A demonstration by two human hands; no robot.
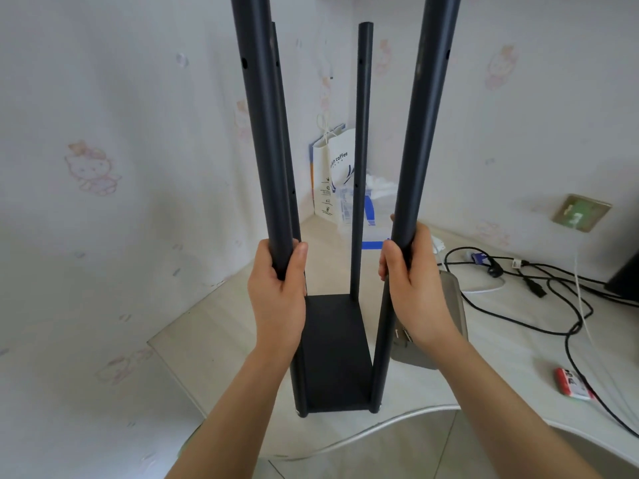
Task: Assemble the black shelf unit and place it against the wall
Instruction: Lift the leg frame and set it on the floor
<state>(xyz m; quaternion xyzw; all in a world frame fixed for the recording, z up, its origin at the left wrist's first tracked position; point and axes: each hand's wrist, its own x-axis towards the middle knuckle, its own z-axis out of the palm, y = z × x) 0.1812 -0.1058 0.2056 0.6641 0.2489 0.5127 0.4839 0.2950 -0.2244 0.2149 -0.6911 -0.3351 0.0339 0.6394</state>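
The black shelf unit (333, 350) stands upright on the desk (214, 326). The left hand (276, 292) grips its near-left pole (262, 133), and the right hand (416, 281) grips its near-right pole (425, 133). A paper bag (332, 174) stands at twelve o'clock, with cables (518, 281) at three.

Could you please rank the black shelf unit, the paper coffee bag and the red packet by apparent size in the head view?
1. black shelf unit
2. paper coffee bag, though farther away
3. red packet

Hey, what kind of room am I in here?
Likely a bedroom or home study corner: cartoon-cat wallpaper, a desk strewn with cables, and a coffee paper bag against the wall.
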